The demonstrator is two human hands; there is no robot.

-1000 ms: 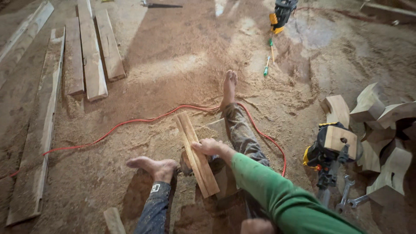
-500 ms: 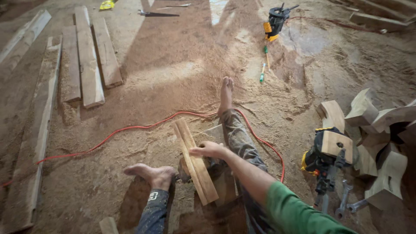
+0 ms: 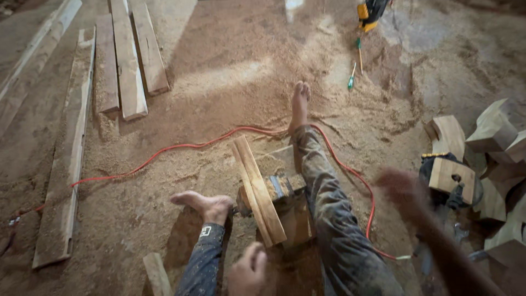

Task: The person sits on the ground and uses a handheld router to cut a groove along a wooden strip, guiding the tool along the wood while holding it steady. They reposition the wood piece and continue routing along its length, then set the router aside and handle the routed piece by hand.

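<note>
Currently: left hand (image 3: pixel 247 269) loosely curled, empty, near wood strip (image 3: pixel 257 189) lying across block (image 3: pixel 285 205) between legs. Right hand (image 3: pixel 402 189) blurred, grip cannot be determined, near power tool (image 3: pixel 446 181). Risk: unsecured strip may slip; red cable (image 3: pixel 181 148) may snag leg.

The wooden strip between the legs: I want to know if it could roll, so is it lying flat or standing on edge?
Lying flat: the wooden strip shows its broad face upward.

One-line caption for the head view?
Seated barefoot on sawdust, left hand near a short plank; blurred right hand swings toward wood offcuts.
</note>
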